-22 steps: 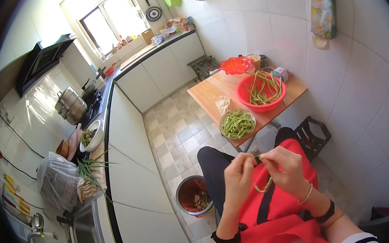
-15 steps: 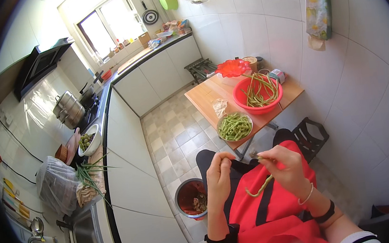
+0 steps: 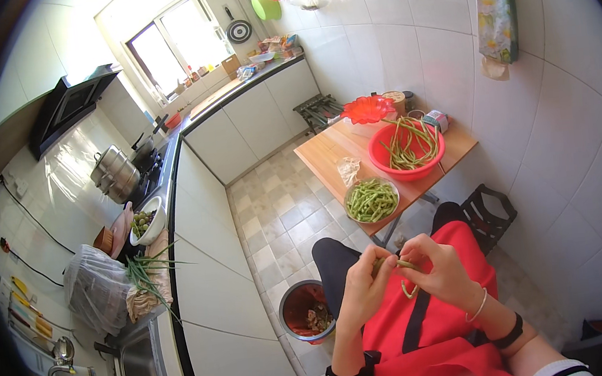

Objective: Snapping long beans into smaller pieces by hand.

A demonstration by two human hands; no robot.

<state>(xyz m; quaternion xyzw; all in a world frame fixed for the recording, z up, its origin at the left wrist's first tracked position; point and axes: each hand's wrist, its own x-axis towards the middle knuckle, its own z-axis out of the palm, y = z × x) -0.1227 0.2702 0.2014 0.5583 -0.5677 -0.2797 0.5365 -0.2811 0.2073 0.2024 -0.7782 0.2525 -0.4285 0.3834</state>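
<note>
You had both hands up over the red apron (image 3: pixel 444 315), close together and nearly touching, with a long green bean (image 3: pixel 406 265) between them. Your left hand (image 3: pixel 366 285) had its grip pinched on one part of the pod, thumb against fingers. Your right hand (image 3: pixel 436 269) had its grip closed on the pod just beside that, and a loose end hung below, over your lap. Whether the pod had been split at that point, you could not have told from this view; the fingers covered it.

The step in hand looked to be working one pod between two pinches. As a judgement, the next move called for a firm, close hold from both thumbs, with the loose end kept clear of the wrists.

Ahead, on the wooden surface (image 3: pixel 323 151), the red basin (image 3: pixel 408 175) held whole beans (image 3: pixel 413 147), far and to the right. Nearer and to its left, at the surface's near edge, the bowl (image 3: pixel 374 221) held short green pieces (image 3: pixel 372 201). A bin (image 3: pixel 298 298) stood on the floor to your left.
</note>
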